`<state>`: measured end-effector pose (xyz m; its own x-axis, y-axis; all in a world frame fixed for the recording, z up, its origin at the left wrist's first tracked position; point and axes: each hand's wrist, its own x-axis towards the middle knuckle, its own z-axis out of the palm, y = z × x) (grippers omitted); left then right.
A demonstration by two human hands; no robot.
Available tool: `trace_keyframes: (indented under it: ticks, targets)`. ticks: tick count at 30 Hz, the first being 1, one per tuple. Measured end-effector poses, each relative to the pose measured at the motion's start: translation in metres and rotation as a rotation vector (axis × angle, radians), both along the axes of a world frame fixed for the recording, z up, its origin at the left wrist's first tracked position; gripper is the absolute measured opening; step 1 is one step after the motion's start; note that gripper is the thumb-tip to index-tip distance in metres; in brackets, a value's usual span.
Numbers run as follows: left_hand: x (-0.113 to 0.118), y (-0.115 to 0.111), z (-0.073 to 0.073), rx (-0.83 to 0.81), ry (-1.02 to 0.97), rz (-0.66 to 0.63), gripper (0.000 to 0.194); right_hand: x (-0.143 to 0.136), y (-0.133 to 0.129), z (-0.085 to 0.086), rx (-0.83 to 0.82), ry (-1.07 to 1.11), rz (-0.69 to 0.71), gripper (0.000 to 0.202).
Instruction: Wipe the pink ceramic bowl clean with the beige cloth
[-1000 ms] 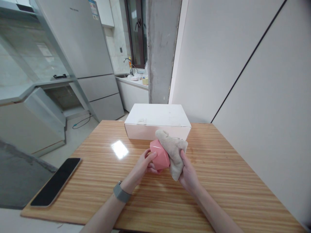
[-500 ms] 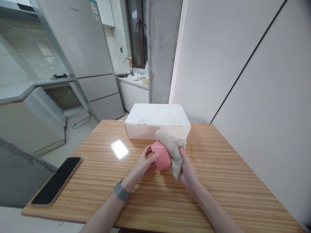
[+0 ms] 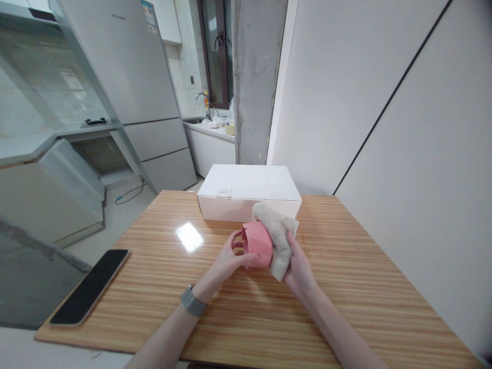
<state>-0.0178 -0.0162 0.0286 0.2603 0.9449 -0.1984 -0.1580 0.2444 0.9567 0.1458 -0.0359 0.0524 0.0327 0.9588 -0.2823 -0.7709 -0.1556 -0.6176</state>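
Observation:
A glossy pink container (image 3: pixel 259 245) is tilted on its side above the wooden table, its opening facing left. My left hand (image 3: pixel 230 256) grips it at the open rim, thumb on the near side and fingers around the far side. A light grey cloth (image 3: pixel 280 237) lies against the container's right side. My right hand (image 3: pixel 299 267) holds this cloth, with the thumb on top; the other fingers are mostly hidden behind it. The cloth's upper part overlaps the front of a white box in view.
The closed white box (image 3: pixel 249 183) stands at the back of the wooden table (image 3: pixel 365 287). A black phone-like slab (image 3: pixel 90 287) lies at the left edge. Beyond are a fridge (image 3: pixel 126 66), a sink counter and a white wall at right.
The pink container has turned and shifted slightly right, showing more of its open rim. My left thumb sits lower on it. The cloth and my right hand have moved a little right.

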Motion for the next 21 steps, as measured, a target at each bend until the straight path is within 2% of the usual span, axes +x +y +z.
trace_keyframes:
  ticks: [6, 15, 17, 21]
  targets:
    - [0.001, 0.004, -0.012, 0.005, 0.0, 0.031, 0.082, -0.001, -0.002, 0.002, -0.015, 0.009, -0.003, 0.029]
    - [0.004, 0.0, -0.015, 0.029, -0.161, 0.007, 0.057, -0.003, -0.002, -0.001, 0.0, 0.047, 0.011, 0.031]
    - [0.004, 0.0, -0.012, 0.034, -0.189, 0.002, 0.058, -0.003, -0.003, -0.001, -0.001, 0.051, 0.017, 0.032]
    - [0.001, -0.001, -0.006, 0.063, -0.157, 0.005, 0.075, -0.003, -0.002, 0.0, 0.002, 0.064, 0.036, 0.034]
